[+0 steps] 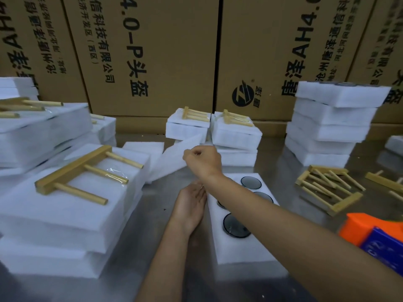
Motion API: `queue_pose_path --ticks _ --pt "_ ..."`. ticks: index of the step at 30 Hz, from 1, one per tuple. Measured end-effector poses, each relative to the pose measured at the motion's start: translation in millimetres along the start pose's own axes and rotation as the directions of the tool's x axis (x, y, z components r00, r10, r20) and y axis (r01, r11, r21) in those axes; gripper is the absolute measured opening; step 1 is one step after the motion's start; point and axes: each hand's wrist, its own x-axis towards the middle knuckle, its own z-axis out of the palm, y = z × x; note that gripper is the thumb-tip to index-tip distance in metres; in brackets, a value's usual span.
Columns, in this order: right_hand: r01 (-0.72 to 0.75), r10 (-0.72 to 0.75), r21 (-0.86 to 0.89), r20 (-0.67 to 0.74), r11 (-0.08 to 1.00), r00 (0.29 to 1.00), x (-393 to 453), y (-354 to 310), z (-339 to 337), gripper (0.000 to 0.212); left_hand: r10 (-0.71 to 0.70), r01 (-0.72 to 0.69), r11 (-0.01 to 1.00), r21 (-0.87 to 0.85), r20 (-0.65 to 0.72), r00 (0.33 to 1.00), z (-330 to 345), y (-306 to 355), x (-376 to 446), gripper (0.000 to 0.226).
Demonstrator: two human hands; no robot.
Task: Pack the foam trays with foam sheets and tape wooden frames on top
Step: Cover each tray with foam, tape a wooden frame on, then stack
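Foam is what we are handling: our right hand (pixel 201 160), reaching across to the middle of the table, has its fingers curled in a pinch on the near corner of a thin foam sheet (pixel 174 158), lifting it off the loose pile so that, as we judge it, it can be laid over the open foam tray (pixel 244 247). That tray sits right in front of us, its round wells showing dark glass discs (pixel 236 225), uncovered, so the sheet step for it is not yet done. Our left hand (pixel 192 203) lies against the tray's left edge, fingers straight and close together, probably to steady the tray; we cannot tell if it holds anything.

Finished packs (pixel 72 205) are piled at the near left, each with a wooden frame (pixel 85 173) under clear tape, kept out of the working spot. Loose frames (pixel 327 186) wait at the right, within reach for the taping step, and an orange tape dispenser (pixel 370 229) sits near right. A tall stack of trays (pixel 331 123) stands far right.

The surface is a grey, shiny metal table (pixel 159 203). Behind it stand large printed cardboard cartons (pixel 174 51), like a wall.
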Motion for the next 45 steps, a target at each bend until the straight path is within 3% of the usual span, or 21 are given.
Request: queue_pose_path --ticks 4,8,11,16,20,24,25,28,31,36,38,41,43,45 --pt "-0.028 0.035 0.083 -0.089 0.996 0.995 -9.5 9.9 -42.3 0.022 -0.011 0.006 0.994 -0.113 -0.049 0.999 0.2 3.2 1.5 0.028" --pt "0.004 -0.003 0.007 -0.119 1.000 0.993 -33.1 33.8 -93.1 0.025 0.135 -0.134 0.985 -0.111 0.001 0.991 4.9 -1.2 -5.1 0.025" --pt "-0.011 0.006 -0.031 -0.137 0.999 0.991 -52.6 51.9 -124.2 0.021 0.200 -0.202 0.979 0.024 0.059 0.978 13.5 -3.0 -6.5 0.031" --pt "-0.019 -0.004 -0.181 -0.127 0.983 0.992 -80.1 82.6 -160.9 0.022 0.090 -0.115 0.950 0.290 0.096 0.991 22.0 -7.8 -8.8 0.026" --pt "-0.032 0.015 -0.316 -0.058 0.948 0.998 -91.8 103.7 -178.6 0.023 0.105 -0.136 0.906 0.401 0.098 0.990 22.4 -11.5 -11.3 0.028" --pt "-0.001 -0.059 -0.340 -0.166 0.940 0.984 -88.0 112.0 -183.8 0.010 0.129 -0.158 0.845 0.511 0.092 0.987 27.7 -14.3 -11.6 0.026" --pt "-0.014 -0.033 -0.318 -0.142 0.948 0.989 -86.6 112.1 -182.2 0.006 0.121 -0.148 0.844 0.515 0.086 0.989 30.3 -14.4 -12.6 0.033" --pt "-0.074 0.102 -0.278 0.087 0.958 0.991 -84.8 114.9 -176.0 0.047 0.087 -0.123 0.880 0.459 0.100 0.991 33.1 -15.0 -16.8 0.061" --pt "-0.068 0.112 -0.223 0.189 0.972 0.976 -84.4 117.8 -174.1 0.058 0.131 -0.178 0.898 0.402 0.141 0.981 33.7 -16.7 -20.7 0.049" --pt "-0.005 0.056 -0.309 0.157 0.951 0.986 -87.1 111.0 -180.9 0.050 0.155 -0.200 0.862 0.465 0.133 0.979 35.1 -17.7 -19.7 0.038" --pt "0.067 -0.003 -0.464 0.138 0.883 0.990 -83.1 97.9 -192.0 0.033 0.153 -0.206 0.845 0.493 0.145 0.977 32.9 -17.4 -20.4 0.039" --pt "0.071 -0.008 -0.802 0.082 0.594 0.997 -54.8 82.6 -217.5 0.023 0.143 -0.202 0.836 0.510 0.153 0.978 29.7 -15.6 -20.4 0.040" --pt "-0.042 0.170 -0.928 0.024 0.371 0.985 -27.4 82.0 -234.0 0.019 0.137 -0.201 0.835 0.512 0.161 0.977 28.8 -15.5 -19.5 0.041" --pt "-0.111 0.406 -0.960 0.003 0.256 0.914 -4.7 87.8 -244.8 0.020 0.129 -0.188 0.847 0.497 0.152 0.980 30.0 -16.1 -19.0 0.048"
